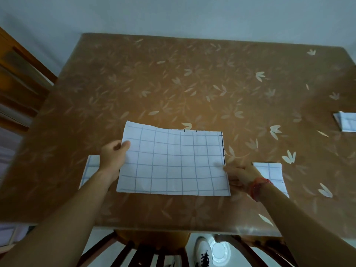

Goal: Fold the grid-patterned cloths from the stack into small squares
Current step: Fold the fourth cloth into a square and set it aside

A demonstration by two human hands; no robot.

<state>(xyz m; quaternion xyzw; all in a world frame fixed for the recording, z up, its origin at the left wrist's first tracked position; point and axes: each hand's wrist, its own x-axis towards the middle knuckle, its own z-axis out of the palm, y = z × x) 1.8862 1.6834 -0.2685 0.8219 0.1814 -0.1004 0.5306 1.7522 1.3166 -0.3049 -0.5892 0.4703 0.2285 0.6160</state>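
Grid-patterned cloth (pixel 173 160) between both hands!
Left hand (pixel 113 157) pinches one edge (thumb on top); right hand (pixel 241 177) touches the opposite edge, grip unclear.

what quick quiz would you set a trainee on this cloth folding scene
1. True or false: the left hand grips the left edge of the white blue-grid cloth.
2. Which wrist wears the red band? A left, B right, C neither.
3. Fill in: apart from the held one, grid cloths show at ___ other spots on the brown leaf-patterned table.
Key: 1 true; 2 B; 3 three: near-left cloth, near-right cloth, far-right cloth.
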